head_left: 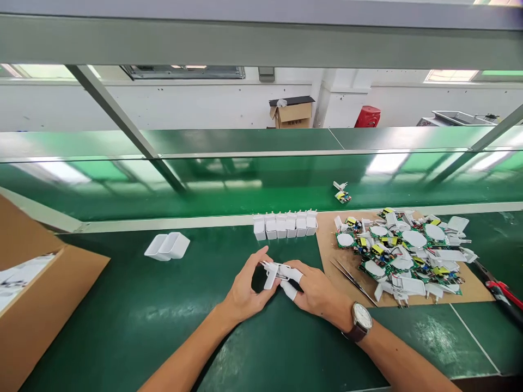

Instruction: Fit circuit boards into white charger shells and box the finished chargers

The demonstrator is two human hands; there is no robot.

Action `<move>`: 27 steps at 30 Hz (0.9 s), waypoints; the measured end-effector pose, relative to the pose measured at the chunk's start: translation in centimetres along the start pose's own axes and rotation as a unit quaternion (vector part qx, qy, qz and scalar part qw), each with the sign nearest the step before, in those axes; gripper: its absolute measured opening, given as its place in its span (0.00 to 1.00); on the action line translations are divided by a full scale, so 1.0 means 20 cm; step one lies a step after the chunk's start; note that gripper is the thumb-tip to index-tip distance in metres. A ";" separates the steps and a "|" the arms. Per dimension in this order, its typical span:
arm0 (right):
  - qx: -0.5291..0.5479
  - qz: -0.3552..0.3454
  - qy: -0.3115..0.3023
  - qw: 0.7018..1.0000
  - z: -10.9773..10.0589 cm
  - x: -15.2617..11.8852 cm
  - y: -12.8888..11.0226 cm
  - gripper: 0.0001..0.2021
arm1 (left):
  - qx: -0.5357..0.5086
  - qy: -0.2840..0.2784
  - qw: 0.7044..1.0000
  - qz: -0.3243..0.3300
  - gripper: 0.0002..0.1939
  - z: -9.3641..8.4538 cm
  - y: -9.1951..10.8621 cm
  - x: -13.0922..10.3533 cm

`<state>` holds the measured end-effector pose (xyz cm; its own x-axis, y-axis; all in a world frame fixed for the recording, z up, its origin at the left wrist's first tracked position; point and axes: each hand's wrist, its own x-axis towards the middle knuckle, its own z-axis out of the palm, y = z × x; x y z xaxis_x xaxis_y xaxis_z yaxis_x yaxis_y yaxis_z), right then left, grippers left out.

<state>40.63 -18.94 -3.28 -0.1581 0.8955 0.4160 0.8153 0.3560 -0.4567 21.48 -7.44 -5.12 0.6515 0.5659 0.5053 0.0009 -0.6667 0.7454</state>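
While the left hand [245,291] and the right hand [318,288] met over the middle of the bench [163,332], both grips were closed on a small white plastic part [274,274], one at either end; white finger covers [289,289] sheathed fingertips of the right. A row of white housings [281,226] stood along the bench's far edge, beyond the hands, and two white cups [174,246] lay nearer its left side. Towards the right edge, a brown board [327,242] bore a heap of circuit boards and white pieces [402,256], with metal tweezers [354,281] beside the heap. Red-and-black pliers [500,289] lay at the board's right edge, and an open cardboard box [61,288] sat at the bench's left.
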 end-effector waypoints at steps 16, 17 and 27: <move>0.115 0.054 0.040 0.991 0.00 -0.01 0.05 0.20 | -0.011 -0.016 0.999 -0.027 0.36 0.00 -0.01 0.00; 0.113 0.055 0.037 0.991 0.00 -0.02 0.06 0.21 | -0.012 -0.017 0.999 -0.029 0.36 0.00 -0.02 0.00; 0.023 0.004 -0.016 1.000 0.04 -0.01 0.05 0.16 | 0.000 -0.037 0.999 -0.034 0.35 -0.02 -0.03 -0.01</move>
<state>41.13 -18.51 -4.40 -0.1697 0.9067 0.3861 0.7909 0.3590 -0.4956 21.05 -6.99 -5.46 0.7036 0.5733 0.4198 0.0480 -0.6278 0.7769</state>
